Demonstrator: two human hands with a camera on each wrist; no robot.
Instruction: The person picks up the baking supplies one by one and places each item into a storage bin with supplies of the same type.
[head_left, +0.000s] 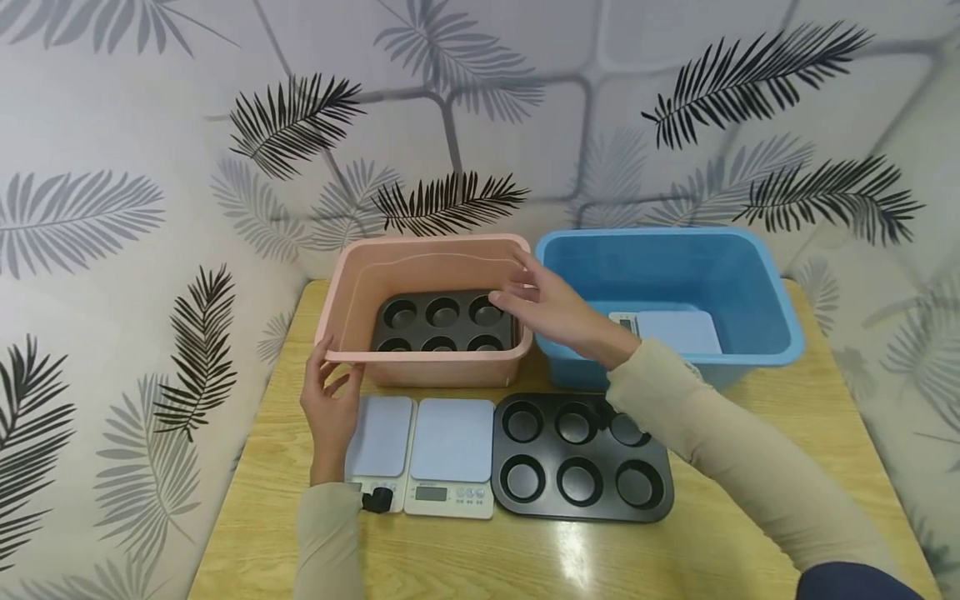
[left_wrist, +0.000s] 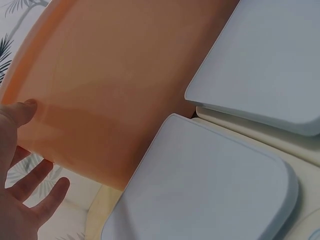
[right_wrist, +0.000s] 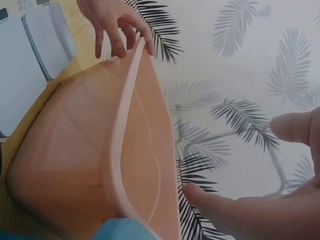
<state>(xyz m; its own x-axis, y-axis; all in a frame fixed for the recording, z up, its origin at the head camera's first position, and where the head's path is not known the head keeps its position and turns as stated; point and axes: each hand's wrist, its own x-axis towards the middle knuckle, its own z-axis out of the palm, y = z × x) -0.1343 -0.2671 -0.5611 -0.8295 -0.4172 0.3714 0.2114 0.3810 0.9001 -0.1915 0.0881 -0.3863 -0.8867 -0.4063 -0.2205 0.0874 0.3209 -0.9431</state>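
Note:
My left hand (head_left: 332, 410) holds the front left corner of a pink basin (head_left: 442, 368), thumb on the outer wall and a finger over the rim. In the left wrist view, its other fingers (left_wrist: 57, 192) stand apart from the wall. Above the basin's right end hovers my right hand (head_left: 551, 307), fingers spread and holding nothing. Inside the basin lies a dark muffin tin (head_left: 421, 315), its right end partly hidden. Just in front of the basin, two kitchen scales, a left one (head_left: 384, 437) and a right one (head_left: 453, 440), sit side by side.
Another dark muffin tin (head_left: 551, 454) lies on the wooden table (head_left: 465, 562), right of the scales. A blue basin (head_left: 783, 333) stands close beside the pink one, with a kitchen scale (head_left: 678, 332) in it. The leaf-patterned wall (head_left: 555, 158) rises behind both basins.

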